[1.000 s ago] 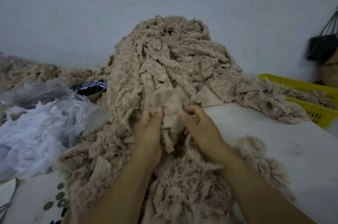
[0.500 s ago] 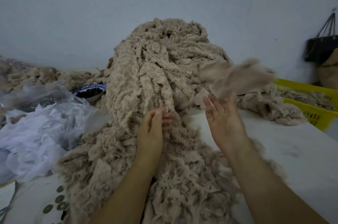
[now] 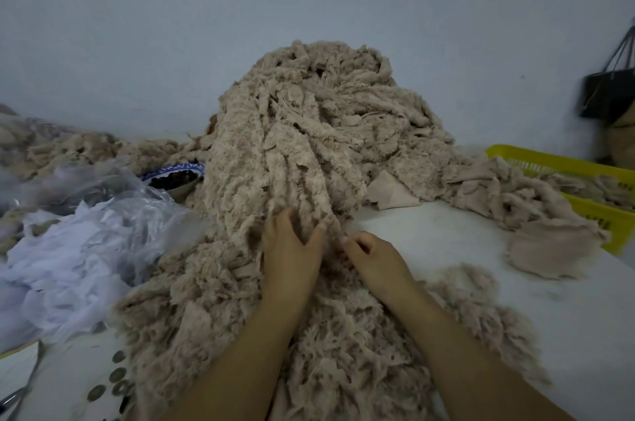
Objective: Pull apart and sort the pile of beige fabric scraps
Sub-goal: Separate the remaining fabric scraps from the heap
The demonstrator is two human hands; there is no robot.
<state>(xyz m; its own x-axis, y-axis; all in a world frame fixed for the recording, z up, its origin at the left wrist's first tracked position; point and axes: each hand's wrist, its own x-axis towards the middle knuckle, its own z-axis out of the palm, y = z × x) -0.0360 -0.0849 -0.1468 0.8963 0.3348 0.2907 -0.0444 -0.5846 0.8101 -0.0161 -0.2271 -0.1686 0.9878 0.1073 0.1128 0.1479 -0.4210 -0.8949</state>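
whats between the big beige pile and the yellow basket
In the head view, a lower heap of beige scraps runs from the big pile to the rim of the yellow basket, with a flat beige piece at the pile's foot.

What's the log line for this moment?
phase: sorting | left hand: grips scrap pile | right hand: pinches pile edge | loose scrap: on table beside yellow basket
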